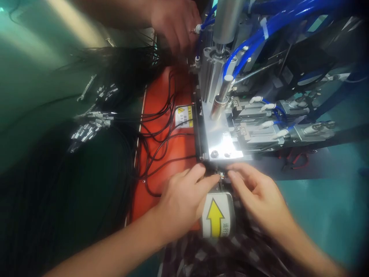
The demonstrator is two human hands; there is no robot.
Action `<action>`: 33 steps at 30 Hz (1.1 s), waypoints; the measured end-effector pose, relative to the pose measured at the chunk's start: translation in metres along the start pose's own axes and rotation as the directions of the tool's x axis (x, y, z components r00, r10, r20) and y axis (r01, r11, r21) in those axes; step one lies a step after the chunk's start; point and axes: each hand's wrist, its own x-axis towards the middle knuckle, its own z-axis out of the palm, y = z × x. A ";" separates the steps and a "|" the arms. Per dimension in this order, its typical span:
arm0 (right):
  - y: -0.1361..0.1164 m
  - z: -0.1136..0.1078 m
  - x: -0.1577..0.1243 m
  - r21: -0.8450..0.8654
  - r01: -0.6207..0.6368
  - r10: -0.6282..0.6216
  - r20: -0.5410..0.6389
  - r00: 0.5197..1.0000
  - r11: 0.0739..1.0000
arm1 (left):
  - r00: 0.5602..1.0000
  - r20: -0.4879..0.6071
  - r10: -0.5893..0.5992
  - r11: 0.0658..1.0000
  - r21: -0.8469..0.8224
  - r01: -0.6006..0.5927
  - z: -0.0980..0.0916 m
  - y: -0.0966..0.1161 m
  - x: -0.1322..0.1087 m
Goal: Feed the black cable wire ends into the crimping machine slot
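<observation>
My left hand (183,196) and my right hand (256,190) meet fingertip to fingertip at a tiny metal part (221,176) just below the bright steel plate (221,144) of a machine. Both hands pinch there; the part is too small to name. Under my fingers sits a white label with a yellow arrow (215,219). Thin black cables (161,134) run across the orange machine cover (161,181) to the left of my left hand.
Another person's hand (175,25) reaches in at the top by the blue air hoses (259,34) and a pneumatic cylinder (223,23). Bundles of black cables with metal connector ends (92,125) lie on the green table at left. Valve blocks (268,123) stand right of the plate.
</observation>
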 end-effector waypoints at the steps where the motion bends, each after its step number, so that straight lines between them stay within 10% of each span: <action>1: -0.002 0.001 0.000 -0.004 0.015 -0.015 0.020 1.000 1.000 | 1.000 -0.003 0.000 1.000 0.002 0.000 0.000 0.000 0.000; 33: -0.015 0.011 0.001 -0.107 0.107 -0.118 -0.107 0.987 0.988 | 0.998 0.005 -0.056 0.998 -0.029 0.056 0.000 0.002 0.000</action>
